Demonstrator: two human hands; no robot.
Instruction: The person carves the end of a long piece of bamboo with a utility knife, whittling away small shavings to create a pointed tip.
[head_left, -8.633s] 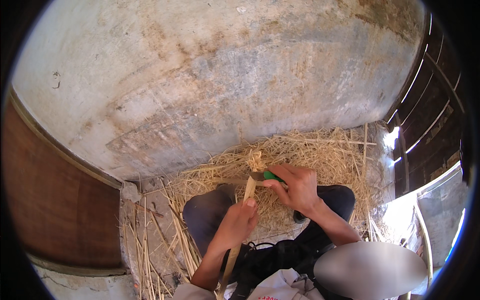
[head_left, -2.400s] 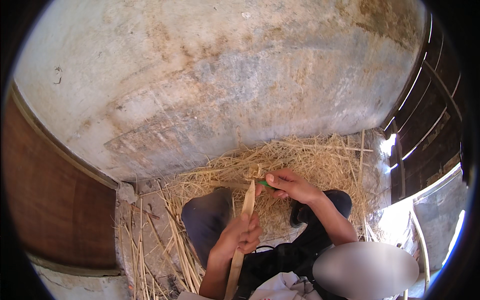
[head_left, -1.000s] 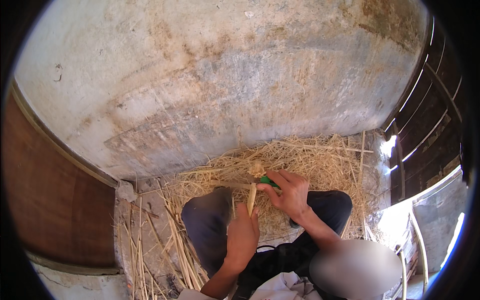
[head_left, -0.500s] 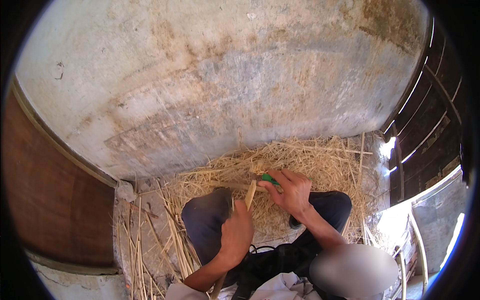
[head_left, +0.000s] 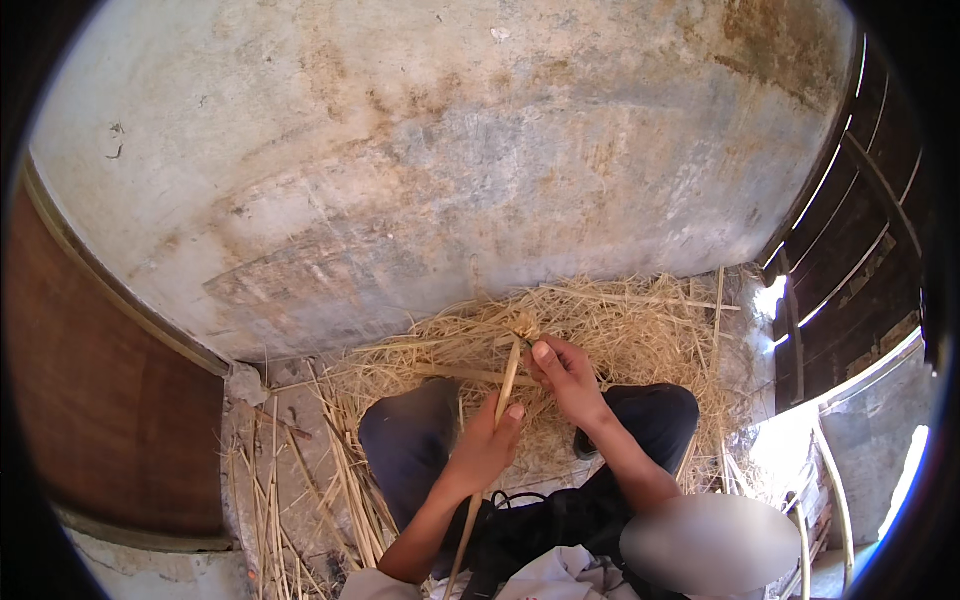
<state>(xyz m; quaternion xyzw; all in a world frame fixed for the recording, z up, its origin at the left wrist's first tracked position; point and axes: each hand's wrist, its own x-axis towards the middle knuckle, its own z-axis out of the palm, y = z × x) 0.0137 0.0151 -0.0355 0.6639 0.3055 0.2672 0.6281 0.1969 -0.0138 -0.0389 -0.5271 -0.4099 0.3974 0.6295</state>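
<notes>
The left hand [head_left: 487,445] has its fingers wrapped around a long pale stick [head_left: 506,380], which runs up between the 2 knees [head_left: 410,440]. The right hand [head_left: 566,375], just beyond and touching the stick's top, has its fingers curled shut; what they grip is hidden. Straw [head_left: 620,325] lies behind both hands, against the wall [head_left: 450,170].

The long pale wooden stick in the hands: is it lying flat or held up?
Held up, tilted: the long pale wooden stick rises from the left hand toward the right hand.
</notes>
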